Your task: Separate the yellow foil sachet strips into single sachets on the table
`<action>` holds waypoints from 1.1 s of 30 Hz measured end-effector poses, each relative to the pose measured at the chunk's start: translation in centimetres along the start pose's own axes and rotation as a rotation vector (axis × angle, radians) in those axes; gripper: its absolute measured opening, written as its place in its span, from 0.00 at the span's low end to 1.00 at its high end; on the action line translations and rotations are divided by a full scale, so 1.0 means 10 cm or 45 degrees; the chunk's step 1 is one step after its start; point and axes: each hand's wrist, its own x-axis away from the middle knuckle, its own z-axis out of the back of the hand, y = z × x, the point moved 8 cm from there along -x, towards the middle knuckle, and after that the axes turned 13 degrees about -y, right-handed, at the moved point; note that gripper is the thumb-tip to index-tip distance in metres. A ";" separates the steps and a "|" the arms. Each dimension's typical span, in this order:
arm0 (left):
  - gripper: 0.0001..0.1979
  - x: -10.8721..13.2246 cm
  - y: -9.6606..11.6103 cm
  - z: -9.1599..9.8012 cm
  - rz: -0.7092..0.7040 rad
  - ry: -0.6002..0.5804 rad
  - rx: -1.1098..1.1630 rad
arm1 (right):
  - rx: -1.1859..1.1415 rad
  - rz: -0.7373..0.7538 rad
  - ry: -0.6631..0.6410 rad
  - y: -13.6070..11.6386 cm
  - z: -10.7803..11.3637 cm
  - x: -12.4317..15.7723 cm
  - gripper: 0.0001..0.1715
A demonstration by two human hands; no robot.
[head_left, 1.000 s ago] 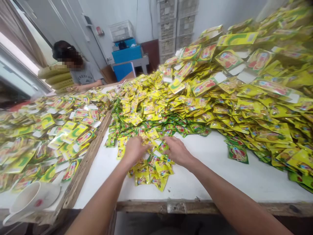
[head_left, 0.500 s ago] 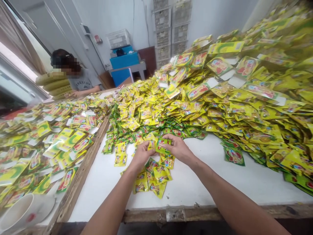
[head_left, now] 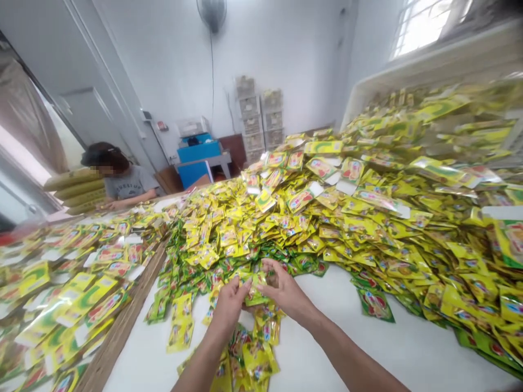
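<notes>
Small yellow and green printed sachets lie in a heap in front of me. My left hand [head_left: 229, 306] is closed, thumb and finger pinching a yellow-green sachet [head_left: 256, 289] at its left side. On the other side, my right hand [head_left: 288, 294] has its thumb on the same sachet, its index finger arched above; the fingers behind are partly hidden. Below my hands, a loose cluster of yellow sachets [head_left: 258, 360] lies on the white tabletop [head_left: 318, 348]. Another yellow sachet strip [head_left: 180, 322] rests left of my left hand.
A big mound of yellow sachets and flat cartons [head_left: 368, 218] rises to the right. Beyond a wooden divider [head_left: 122, 318] more yellow cartons [head_left: 73, 305] cover the left side. A person in a grey shirt [head_left: 131, 186] sits at the far left, near stacked sacks [head_left: 77, 190].
My view has tilted upward, bringing a wall fan and a window into sight. Both hands stay close together at the heap's front edge, the sachet between them now looking more yellow-green.
</notes>
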 end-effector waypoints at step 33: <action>0.16 -0.29 1.03 0.24 -0.281 0.029 -0.131 | 0.042 0.129 -0.044 -0.15 0.24 -0.03 0.15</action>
